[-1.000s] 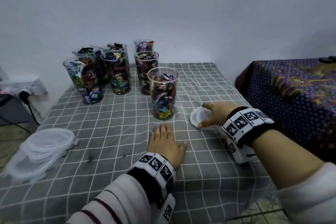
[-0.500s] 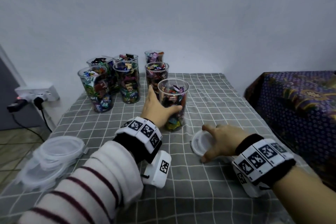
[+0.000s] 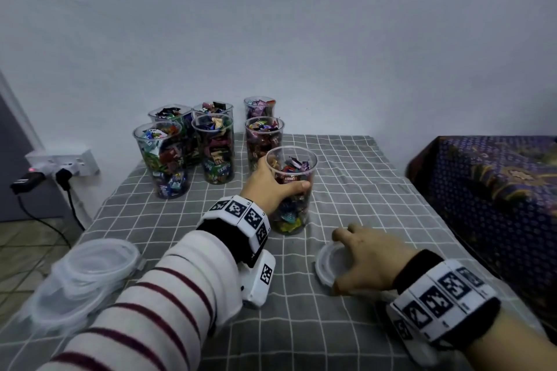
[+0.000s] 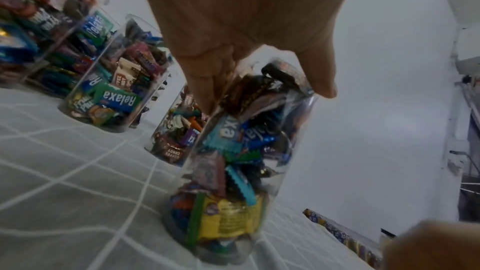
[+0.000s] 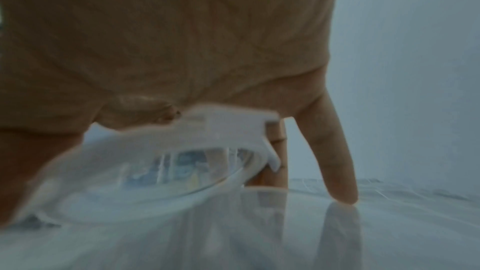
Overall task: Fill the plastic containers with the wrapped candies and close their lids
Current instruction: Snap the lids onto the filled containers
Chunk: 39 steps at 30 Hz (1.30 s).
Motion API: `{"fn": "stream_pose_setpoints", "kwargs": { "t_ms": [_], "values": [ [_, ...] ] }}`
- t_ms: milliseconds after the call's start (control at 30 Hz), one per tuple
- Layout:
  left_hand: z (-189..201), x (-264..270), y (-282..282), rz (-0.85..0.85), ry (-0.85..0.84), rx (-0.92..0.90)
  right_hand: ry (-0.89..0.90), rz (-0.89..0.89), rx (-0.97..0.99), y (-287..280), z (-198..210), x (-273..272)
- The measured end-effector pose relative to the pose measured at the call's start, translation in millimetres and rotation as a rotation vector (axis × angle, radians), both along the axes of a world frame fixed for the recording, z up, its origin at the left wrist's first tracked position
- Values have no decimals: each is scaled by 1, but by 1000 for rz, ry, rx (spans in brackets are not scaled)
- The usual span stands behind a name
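Observation:
The nearest clear plastic container (image 3: 291, 190), filled with wrapped candies and lidless, stands on the grey checked cloth (image 3: 361, 178). My left hand (image 3: 271, 187) grips its upper part, thumb on the near side and fingers round the far side. The left wrist view shows the same container (image 4: 233, 171) upright under my left hand (image 4: 233, 17). To its right a round translucent lid (image 3: 328, 262) lies under my right hand (image 3: 370, 259), which holds it by the rim between thumb and fingers. In the right wrist view the lid (image 5: 155, 171) is tilted up at one edge below my right hand (image 5: 155, 38).
Several more candy-filled lidless containers (image 3: 212, 147) stand at the back left near the wall. A stack of clear lids (image 3: 87, 268) sits at the table's left edge. A wall socket with plugs (image 3: 66, 164) is left; furniture under purple patterned cloth (image 3: 497, 190) is right.
My left hand rose from lying flat on the cloth and took hold of the nearest container. My right hand stayed on the lid and curled round its rim.

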State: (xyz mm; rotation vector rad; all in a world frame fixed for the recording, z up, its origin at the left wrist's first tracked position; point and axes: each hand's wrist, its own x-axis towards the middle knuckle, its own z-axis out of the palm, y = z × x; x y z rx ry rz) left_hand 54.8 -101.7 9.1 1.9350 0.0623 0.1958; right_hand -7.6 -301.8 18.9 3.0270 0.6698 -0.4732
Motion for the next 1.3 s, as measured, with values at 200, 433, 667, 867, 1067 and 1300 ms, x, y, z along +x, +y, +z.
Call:
{"fn": "stream_pose_setpoints", "kwargs": {
  "t_ms": [200, 433, 667, 867, 1067, 1300],
  "values": [
    [-1, -6, 5, -64, -12, 38, -4, -225, 532, -12, 34, 23],
    [-7, -9, 5, -98, -33, -9, -197, -185, 823, 14, 68, 45],
    [-10, -5, 6, -138, -165, -42, -170, 19, 535, 65, 80, 52],
    [-16, -1, 6, -142, -177, -38, -146, -14, 465, 71, 76, 56],
    [-23, 1, 8, -115, -161, -62, -122, -33, 489, 73, 74, 58],
    [-16, -3, 11, -224, -131, -140, -241, -74, 423, 73, 74, 49]
  ]
}}
